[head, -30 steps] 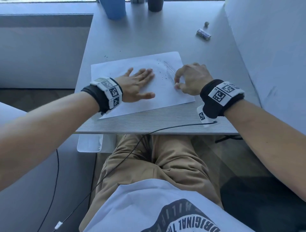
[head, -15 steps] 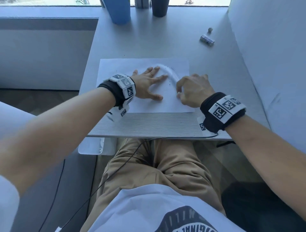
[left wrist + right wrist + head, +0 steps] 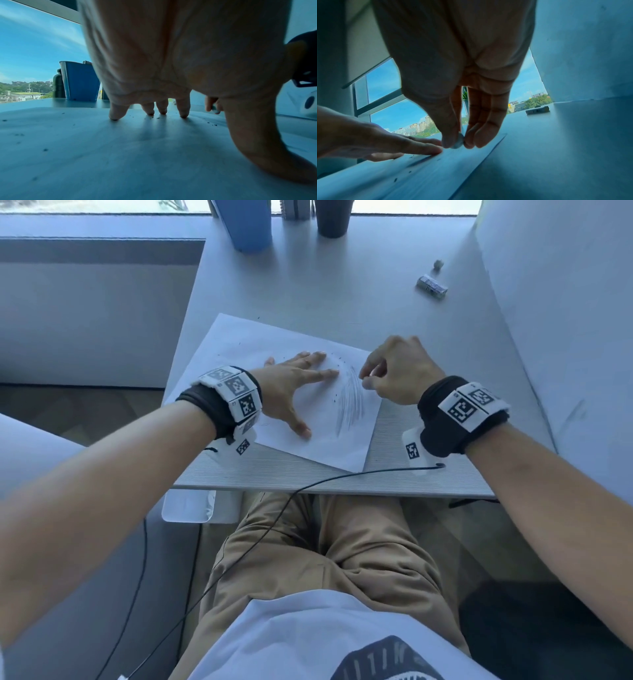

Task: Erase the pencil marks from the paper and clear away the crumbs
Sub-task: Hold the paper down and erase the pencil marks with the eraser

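Paper (image 3: 301, 412) is thin and creases easily; our left hand (image 3: 291, 385) presses flat beside the marks (image 3: 349, 402), right hand (image 3: 394, 371) pinching the eraser (image 3: 458, 142).

The left hand (image 3: 291, 385) is laid flat with fingers spread and thumb stretched toward the desk's near edge, while the right hand (image 3: 394, 371) is curled, fingertips (image 3: 471, 140) pinched together, wrist raised.

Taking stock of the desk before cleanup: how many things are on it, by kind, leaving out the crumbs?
Paper: 1
Erasers: 2, one pinched in the right hand, one sleeved lying far right
Small round bit: 1
Cups at the back: 2, blue and dark
Total: 6
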